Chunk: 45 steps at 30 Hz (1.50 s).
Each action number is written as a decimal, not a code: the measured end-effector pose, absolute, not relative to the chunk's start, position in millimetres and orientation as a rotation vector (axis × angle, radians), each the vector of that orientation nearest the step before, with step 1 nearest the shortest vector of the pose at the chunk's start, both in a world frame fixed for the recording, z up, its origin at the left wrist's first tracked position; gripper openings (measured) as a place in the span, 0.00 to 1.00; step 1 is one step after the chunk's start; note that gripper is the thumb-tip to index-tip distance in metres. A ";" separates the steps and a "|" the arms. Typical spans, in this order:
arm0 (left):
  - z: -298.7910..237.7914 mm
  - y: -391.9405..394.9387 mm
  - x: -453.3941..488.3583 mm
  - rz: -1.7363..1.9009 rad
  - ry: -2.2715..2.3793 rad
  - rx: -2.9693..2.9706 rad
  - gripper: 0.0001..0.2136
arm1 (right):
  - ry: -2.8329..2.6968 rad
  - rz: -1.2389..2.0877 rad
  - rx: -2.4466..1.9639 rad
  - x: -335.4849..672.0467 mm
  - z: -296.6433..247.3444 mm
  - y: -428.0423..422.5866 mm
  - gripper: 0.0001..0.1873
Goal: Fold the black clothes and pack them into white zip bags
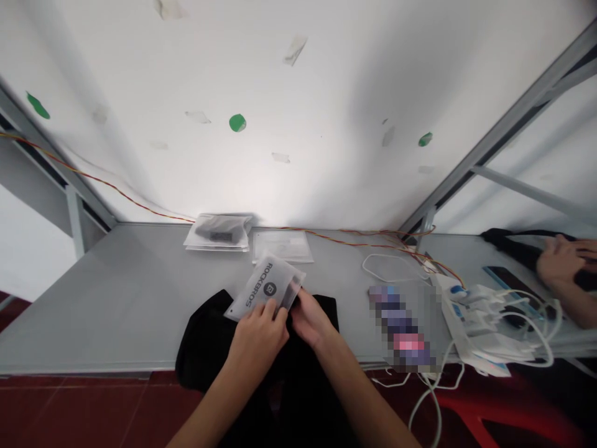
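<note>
A frosted plastic pouch [258,287] printed "ROCKBROS" is tilted between my two hands, above a black cloth item [204,339] at the table's front edge. My left hand [259,336] is closed on the lower side of the pouch, its fingers bent over the front. At the pouch's right end, my right hand [311,316] grips the edge; its fingertips are partly hidden behind or inside the plastic. Just beyond lies a flat clear pouch [291,246]. To its left, a stack of similar pouches [219,231] has something dark inside.
A pixelated phone-like object [403,326] lies on the right. Beyond it, a power strip [471,305] carries white chargers and tangled cables. A red-yellow wire [354,243] runs along the back. Another person's hands [566,267] are at far right, past a metal frame post [426,218].
</note>
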<state>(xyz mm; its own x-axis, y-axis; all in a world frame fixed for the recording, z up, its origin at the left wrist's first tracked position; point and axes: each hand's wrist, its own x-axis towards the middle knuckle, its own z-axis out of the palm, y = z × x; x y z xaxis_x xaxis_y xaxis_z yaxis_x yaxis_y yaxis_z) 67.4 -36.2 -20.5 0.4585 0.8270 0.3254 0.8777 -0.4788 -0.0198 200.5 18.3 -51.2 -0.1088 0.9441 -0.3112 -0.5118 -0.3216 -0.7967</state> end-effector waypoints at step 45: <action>-47.5 7.6 15.2 -1.055 -1.731 -2.618 0.10 | -2.254 0.380 -1.347 263.9 -45.3 27.7 0.19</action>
